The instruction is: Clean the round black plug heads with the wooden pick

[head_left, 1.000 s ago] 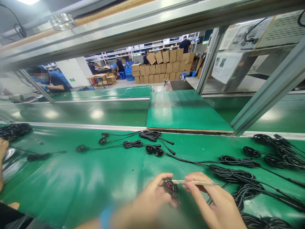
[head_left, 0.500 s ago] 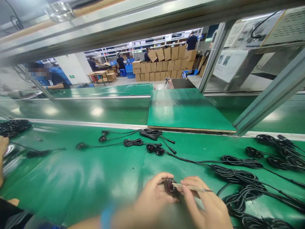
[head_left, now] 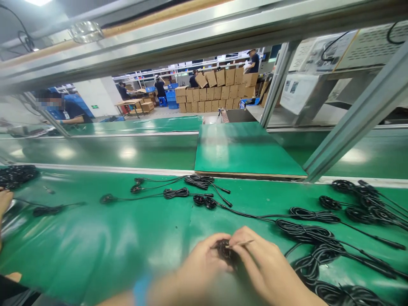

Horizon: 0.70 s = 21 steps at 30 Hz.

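Observation:
My left hand, with a blue band at the wrist, is closed around a small round black part. Between the thumb and fingers of my right hand is a thin, pale stick-like tool. Its tip meets the face of the black part, though the exact contact is hidden by my fingers. Beyond my hands lies a black cable with round black ends. Coiled black cables are spread to the right of my right hand.
More cables lie along the green bench. A raised green board stands at the back, beside a slanted metal post. Another person's hand is at the left edge, near a dark cable pile.
My right hand has moved up and left, closer to the black part, and the tool has turned in its grip. My left hand keeps hold of the part. The view has shifted slightly.

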{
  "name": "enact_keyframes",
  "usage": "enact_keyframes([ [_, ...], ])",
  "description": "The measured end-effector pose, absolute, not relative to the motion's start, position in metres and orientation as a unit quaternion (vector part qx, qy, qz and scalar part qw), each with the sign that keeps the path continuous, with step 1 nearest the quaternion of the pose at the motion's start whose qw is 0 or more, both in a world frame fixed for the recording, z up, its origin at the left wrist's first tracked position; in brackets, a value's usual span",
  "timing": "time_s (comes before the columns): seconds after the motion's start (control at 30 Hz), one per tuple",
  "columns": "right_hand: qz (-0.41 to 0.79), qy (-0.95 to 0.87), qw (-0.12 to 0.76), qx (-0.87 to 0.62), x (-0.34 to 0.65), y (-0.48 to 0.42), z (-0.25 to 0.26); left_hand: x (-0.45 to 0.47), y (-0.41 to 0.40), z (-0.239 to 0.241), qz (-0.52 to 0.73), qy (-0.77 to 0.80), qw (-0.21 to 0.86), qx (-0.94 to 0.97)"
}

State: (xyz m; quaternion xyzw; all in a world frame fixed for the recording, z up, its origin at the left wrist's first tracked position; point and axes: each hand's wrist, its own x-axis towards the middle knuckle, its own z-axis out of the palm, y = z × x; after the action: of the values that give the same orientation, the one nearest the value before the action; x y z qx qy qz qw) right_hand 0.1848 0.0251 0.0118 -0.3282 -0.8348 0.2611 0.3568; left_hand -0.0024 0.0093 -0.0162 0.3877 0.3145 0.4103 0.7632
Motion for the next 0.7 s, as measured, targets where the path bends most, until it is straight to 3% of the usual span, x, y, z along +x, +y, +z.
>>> enact_keyframes([
  [0.17,0.286,-0.784,0.435,-0.337,0.194,0.022,0.017,-0.007,0.011,-0.027,0.408,0.298,0.761,0.406],
  [0.5,0.387,-0.795,0.382,-0.268,0.193,0.024,0.016,-0.008,0.012,-0.021,0.390,0.280,0.778,0.405],
  [0.7,0.344,-0.812,0.377,-0.283,0.190,0.024,0.011,-0.010,0.012,-0.022,0.384,0.286,0.778,0.406],
])
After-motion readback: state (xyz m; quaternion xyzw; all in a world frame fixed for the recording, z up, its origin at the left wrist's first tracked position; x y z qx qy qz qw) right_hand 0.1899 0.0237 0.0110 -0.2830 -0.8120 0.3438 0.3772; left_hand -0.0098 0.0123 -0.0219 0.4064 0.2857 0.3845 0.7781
